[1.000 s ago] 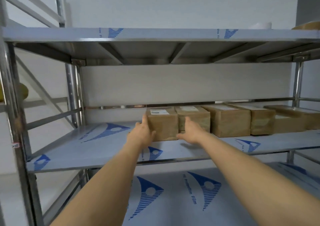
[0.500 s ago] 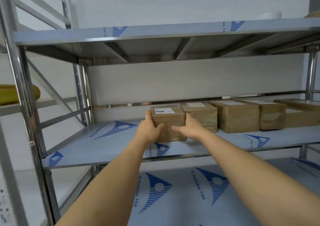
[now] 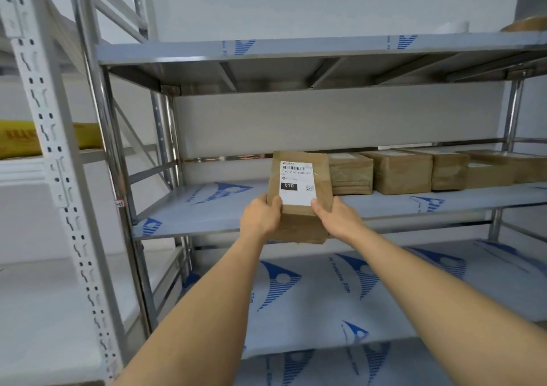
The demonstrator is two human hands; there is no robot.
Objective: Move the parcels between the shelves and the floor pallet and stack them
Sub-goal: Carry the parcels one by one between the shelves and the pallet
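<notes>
Both arms reach forward as the left hand and right hand grip a brown parcel from either side, tilted so its white label faces the camera, at the front edge of the middle shelf. Four more parcels sit in a row on that shelf just behind and to the right. A yellow package lies on the neighbouring rack.

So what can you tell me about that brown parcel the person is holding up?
The brown parcel is a box wrapped in brown paper or tape, with a white shipping label bearing a barcode and "010" on a black patch. It is tilted so the label faces the camera, at the front edge of the middle shelf. The left hand and right hand each grip one side.
</notes>
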